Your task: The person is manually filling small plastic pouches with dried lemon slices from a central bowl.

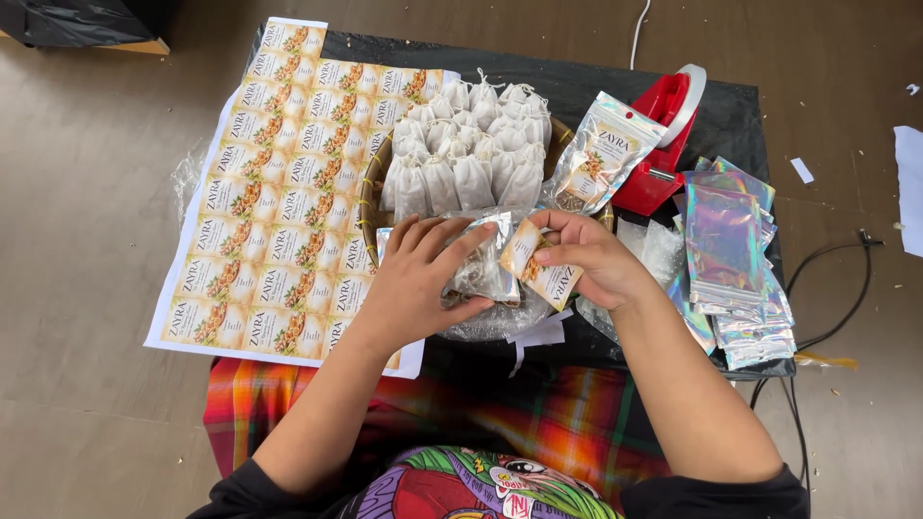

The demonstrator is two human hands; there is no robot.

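Observation:
My left hand rests flat on a small shiny holographic pouch and presses it down in front of the basket. My right hand pinches a cream and orange sticker label by its upper edge, laying it against the pouch's right side. Both hands are close together above crinkled clear plastic.
A woven basket full of small white tied sachets sits behind my hands. A large sheet of printed labels lies left. A labelled pouch, a red tape dispenser and a stack of holographic pouches are right.

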